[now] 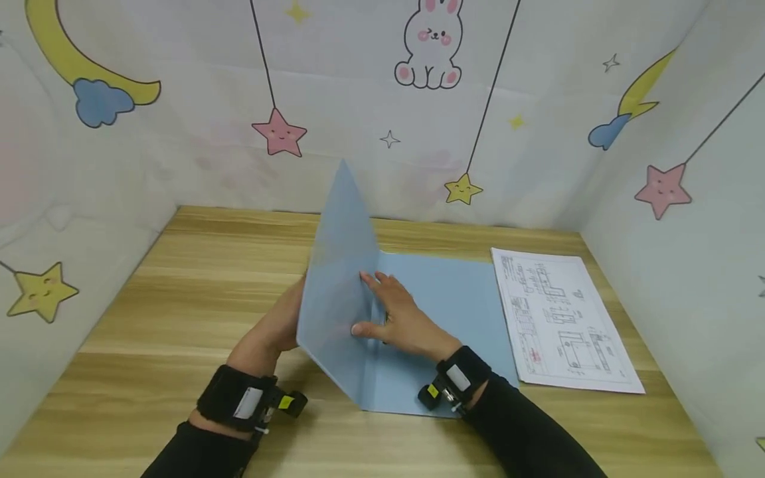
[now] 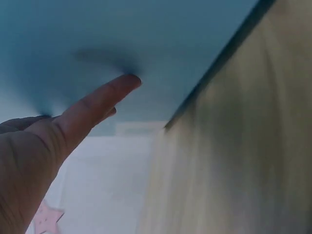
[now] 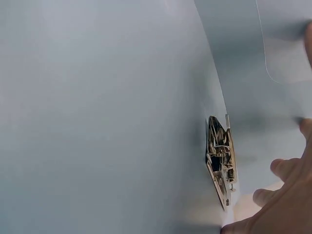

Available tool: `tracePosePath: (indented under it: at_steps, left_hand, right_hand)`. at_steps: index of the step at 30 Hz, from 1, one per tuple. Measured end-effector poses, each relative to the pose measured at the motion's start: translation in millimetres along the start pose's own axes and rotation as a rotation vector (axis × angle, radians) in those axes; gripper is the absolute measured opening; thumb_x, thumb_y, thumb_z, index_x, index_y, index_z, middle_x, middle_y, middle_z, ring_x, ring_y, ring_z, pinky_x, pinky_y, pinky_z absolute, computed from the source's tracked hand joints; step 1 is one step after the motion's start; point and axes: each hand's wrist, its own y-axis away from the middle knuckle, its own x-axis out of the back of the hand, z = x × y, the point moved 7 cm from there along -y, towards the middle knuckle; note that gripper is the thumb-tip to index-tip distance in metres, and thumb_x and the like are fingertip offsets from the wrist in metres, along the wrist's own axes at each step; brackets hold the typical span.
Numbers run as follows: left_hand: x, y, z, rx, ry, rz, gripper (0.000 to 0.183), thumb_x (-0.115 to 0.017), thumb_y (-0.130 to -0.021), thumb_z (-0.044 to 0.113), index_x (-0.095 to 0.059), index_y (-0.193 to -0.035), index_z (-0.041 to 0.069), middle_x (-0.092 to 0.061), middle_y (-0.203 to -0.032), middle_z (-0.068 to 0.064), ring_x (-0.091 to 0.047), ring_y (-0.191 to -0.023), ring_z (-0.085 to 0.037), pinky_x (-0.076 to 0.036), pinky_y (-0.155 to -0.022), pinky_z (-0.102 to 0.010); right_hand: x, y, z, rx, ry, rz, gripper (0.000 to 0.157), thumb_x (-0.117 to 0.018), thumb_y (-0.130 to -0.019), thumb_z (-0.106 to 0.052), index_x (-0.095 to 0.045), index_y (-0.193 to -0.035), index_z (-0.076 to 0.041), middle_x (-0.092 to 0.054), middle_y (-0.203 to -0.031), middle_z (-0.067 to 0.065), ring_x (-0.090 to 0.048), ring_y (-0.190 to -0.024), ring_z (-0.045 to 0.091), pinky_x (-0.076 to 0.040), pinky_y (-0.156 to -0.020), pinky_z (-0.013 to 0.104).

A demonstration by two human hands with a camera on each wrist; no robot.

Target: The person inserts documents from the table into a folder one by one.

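A light blue folder (image 1: pixel 454 292) lies spread on the wooden table, its left cover (image 1: pixel 337 265) raised nearly upright. Behind that cover is my left hand (image 1: pixel 283 315), mostly hidden in the head view. In the left wrist view its fingers (image 2: pixel 97 102) are extended against the cover's outer face. On the inner side my right hand (image 1: pixel 403 318) reaches across the spine, with spread fingers and thumb touching the raised cover. A metal lever clip (image 3: pixel 222 163) is fixed inside near the spine, beside the right hand's fingers; that hand mostly hides it in the head view.
A stack of white sheets with printed technical drawings (image 1: pixel 568 318) lies at the right, against the folder's right edge. Cloth walls with cartoon prints (image 1: pixel 370 99) enclose the back and sides of the table (image 1: pixel 179 332).
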Motion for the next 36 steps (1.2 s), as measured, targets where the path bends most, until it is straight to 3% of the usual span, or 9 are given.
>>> tracePosePath:
  at_steps: [3,6,9,13,20,25,28,32,36]
  left_hand:
    - [6.9,12.5,30.9,-0.072,0.053,-0.087,0.070,-0.009,-0.088,0.057,-0.034,-0.131,0.009,-0.050,-0.101,-0.003,-0.053,-0.083,-0.016,-0.051,-0.066,-0.027]
    - [19.9,22.8,49.6,-0.092,0.088,-0.131,0.064,-0.012,-0.091,0.051,-0.026,-0.135,0.006,-0.051,-0.103,-0.005,-0.058,-0.082,-0.016,-0.054,-0.062,-0.027]
    - [43.0,30.5,50.3,-0.025,0.098,-0.060,0.049,-0.025,-0.097,0.032,-0.020,-0.141,0.012,-0.051,-0.118,-0.007,-0.062,-0.090,-0.019,-0.058,-0.064,-0.033]
    - [78.7,40.9,37.5,0.079,0.010,0.096,0.057,-0.042,-0.092,0.017,-0.016,-0.143,0.018,-0.053,-0.123,-0.007,-0.062,-0.095,-0.029,-0.056,-0.066,-0.042]
    - [122.4,62.7,5.1,0.160,-0.233,0.289,0.067,-0.051,-0.088,0.020,-0.014,-0.143,0.027,-0.057,-0.114,-0.009,-0.065,-0.084,-0.028,-0.058,-0.062,-0.039]
    - [143.3,77.4,-14.0,0.204,-0.428,0.338,0.067,-0.046,-0.091,0.021,-0.005,-0.140,0.041,-0.031,-0.138,-0.028,-0.061,-0.090,-0.028,-0.056,-0.065,-0.041]
    - [153.8,84.1,-22.5,0.250,-0.543,0.328,0.070,-0.048,-0.089,0.020,-0.005,-0.139,0.046,-0.013,-0.147,-0.030,-0.045,-0.113,-0.040,-0.048,-0.083,-0.056]
    - [156.4,85.3,-29.2,0.335,-0.829,0.275,0.080,-0.058,-0.081,0.040,-0.007,-0.143,0.032,-0.012,-0.144,-0.037,-0.022,-0.125,-0.051,-0.032,-0.091,-0.071]
    - [145.1,76.7,-30.4,0.389,-1.130,0.222,0.101,-0.063,-0.069,0.055,-0.013,-0.143,0.007,-0.024,-0.133,-0.044,-0.027,-0.117,-0.055,-0.036,-0.087,-0.070]
  right_hand:
    - [-5.0,-1.9,0.0,-0.013,0.073,-0.035,0.093,-0.046,-0.064,-0.077,-0.003,-0.139,-0.044,-0.012,-0.153,0.007,-0.004,-0.138,0.031,-0.017,-0.104,0.067]
    - [-7.1,-3.3,0.0,-0.014,0.118,-0.064,0.095,-0.047,-0.062,-0.078,-0.004,-0.139,-0.044,-0.011,-0.153,0.008,-0.003,-0.137,0.033,-0.015,-0.105,0.066]
    - [-6.9,-4.1,3.7,-0.015,0.144,-0.079,0.098,-0.050,-0.060,-0.078,-0.006,-0.140,-0.042,-0.010,-0.153,0.008,-0.002,-0.137,0.033,-0.018,-0.106,0.062]
    - [-0.7,-2.7,16.6,-0.045,0.115,-0.077,0.106,-0.058,-0.056,-0.074,-0.005,-0.141,-0.039,-0.007,-0.154,0.006,-0.003,-0.138,0.026,-0.027,-0.104,0.059]
    - [24.9,18.3,54.0,-0.150,0.088,-0.038,0.113,-0.066,-0.054,-0.068,-0.004,-0.142,-0.035,-0.010,-0.154,0.004,-0.009,-0.137,0.019,-0.027,-0.107,0.054]
    - [37.2,36.0,79.5,-0.200,0.214,-0.023,0.118,-0.062,-0.049,-0.075,-0.012,-0.143,-0.022,-0.020,-0.151,0.008,-0.015,-0.136,0.024,-0.024,-0.109,0.051]
    - [41.8,42.6,86.7,-0.210,0.257,-0.025,0.119,-0.060,-0.050,-0.076,-0.018,-0.142,-0.014,-0.024,-0.149,0.013,-0.017,-0.135,0.028,-0.022,-0.109,0.054]
    - [42.2,43.6,89.3,-0.201,0.272,-0.029,0.118,-0.059,-0.051,-0.076,-0.021,-0.142,-0.011,-0.027,-0.148,0.016,-0.019,-0.134,0.032,-0.020,-0.109,0.058]
    - [41.7,40.3,88.6,-0.204,0.285,-0.025,0.118,-0.059,-0.051,-0.076,-0.021,-0.142,-0.012,-0.027,-0.147,0.015,-0.020,-0.134,0.030,-0.020,-0.109,0.056]
